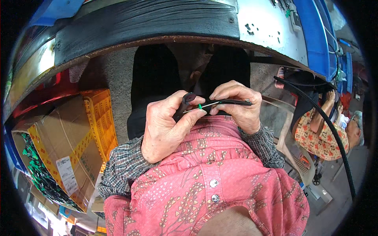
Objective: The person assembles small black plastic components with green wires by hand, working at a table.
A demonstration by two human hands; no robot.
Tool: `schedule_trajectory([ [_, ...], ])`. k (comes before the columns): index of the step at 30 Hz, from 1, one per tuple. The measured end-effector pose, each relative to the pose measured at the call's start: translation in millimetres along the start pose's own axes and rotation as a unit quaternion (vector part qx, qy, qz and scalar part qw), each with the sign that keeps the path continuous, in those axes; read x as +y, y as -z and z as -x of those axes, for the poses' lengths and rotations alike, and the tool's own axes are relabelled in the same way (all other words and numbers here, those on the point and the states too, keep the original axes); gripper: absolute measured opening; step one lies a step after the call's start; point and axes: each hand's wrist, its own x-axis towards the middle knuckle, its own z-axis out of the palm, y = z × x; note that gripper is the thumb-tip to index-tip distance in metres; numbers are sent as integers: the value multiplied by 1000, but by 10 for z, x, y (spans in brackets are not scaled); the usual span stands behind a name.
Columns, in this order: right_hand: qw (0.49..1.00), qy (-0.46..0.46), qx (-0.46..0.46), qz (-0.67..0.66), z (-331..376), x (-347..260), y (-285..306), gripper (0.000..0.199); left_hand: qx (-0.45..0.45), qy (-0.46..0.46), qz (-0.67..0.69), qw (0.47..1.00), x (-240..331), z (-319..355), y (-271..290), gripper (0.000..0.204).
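Note:
Over my lap, both hands are closed on dark parts held close together. My left hand [167,124] grips a black handle [187,100] with a rounded end, the thumb and fingertips pinching near a small green piece [200,106]. From there a thin metal rod [208,104] runs toward my right hand [240,104]. That hand pinches a slim black piece [236,102], which points to the right. Whether the handle, rod and slim piece are joined as one tool I cannot tell.
Ahead is a worktable edge with a black strip [145,23]; a blue bin [317,39] stands at its right. At left, a cardboard box [67,145] of green-and-black parts leans by an orange crate [103,118]. A black cable [334,133] and another person [323,133] are at right.

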Motion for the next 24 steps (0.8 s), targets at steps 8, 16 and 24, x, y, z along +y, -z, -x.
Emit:
schedule_trajectory([
  [8, 999, -24, -12, -21, 14, -33, 3, 14, -5, -67, -89, 994, -3, -21, 26, 17],
  [16, 991, -112, -28, -70, 19, -68, 17, 9, -16, -174, -209, 962, 11, -64, 67, 23],
  [24, 968, -223, -58, -99, 6, -118, 37, 10, -41, -228, -242, 942, -38, -84, 124, 26],
])
